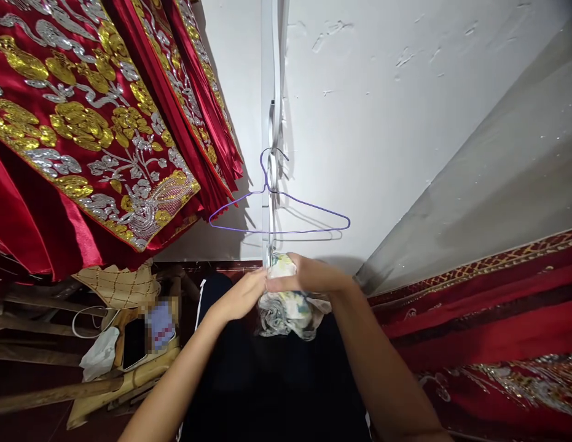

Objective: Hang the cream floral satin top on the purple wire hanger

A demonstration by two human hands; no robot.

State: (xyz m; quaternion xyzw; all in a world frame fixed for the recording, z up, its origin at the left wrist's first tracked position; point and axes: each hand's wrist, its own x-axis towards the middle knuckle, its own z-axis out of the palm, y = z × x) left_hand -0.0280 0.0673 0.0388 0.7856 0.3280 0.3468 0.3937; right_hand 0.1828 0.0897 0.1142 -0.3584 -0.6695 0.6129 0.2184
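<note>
Showing between and below the right fingers (283, 283): patterned cloth (289, 312).

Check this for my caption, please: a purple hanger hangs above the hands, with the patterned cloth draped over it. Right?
Not draped: the head view shows the patterned cloth bunched in the right hand, with the left hand at its edge, below the purple hanger. The rest stands.

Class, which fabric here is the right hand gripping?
The crumpled pale patterned cloth in the right hand; the embroidered red fabric at left and gold-edged red fabric at right are untouched.
</note>
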